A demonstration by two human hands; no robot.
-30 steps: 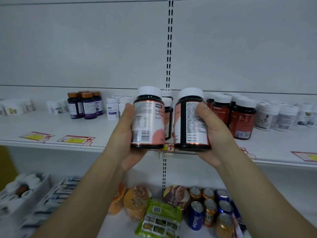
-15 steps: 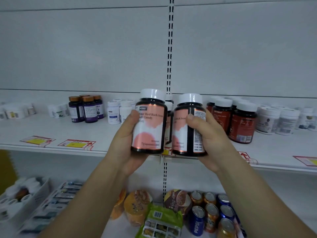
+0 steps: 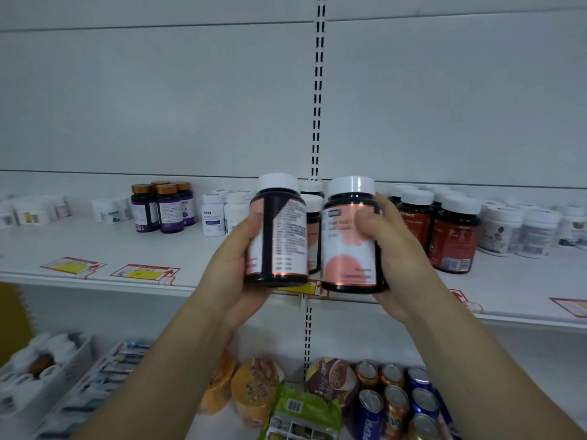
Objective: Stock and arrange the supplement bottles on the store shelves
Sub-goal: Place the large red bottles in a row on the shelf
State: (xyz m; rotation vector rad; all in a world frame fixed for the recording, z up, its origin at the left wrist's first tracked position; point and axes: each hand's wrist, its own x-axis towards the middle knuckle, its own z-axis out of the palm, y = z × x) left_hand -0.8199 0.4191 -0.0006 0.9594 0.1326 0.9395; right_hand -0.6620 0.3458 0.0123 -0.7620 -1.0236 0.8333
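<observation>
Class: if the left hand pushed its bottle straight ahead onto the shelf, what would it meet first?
Probably the small white bottles standing just behind the left hand and its bottle; the shelf front there looks free, though depth is hard to judge.

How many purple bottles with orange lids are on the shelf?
4, huddled together on the left part of the shelf: front left bottle, front right bottle, back left bottle, back right bottle. More could be hidden behind them.

Glossy dark plastic bottles, paper labels
</observation>
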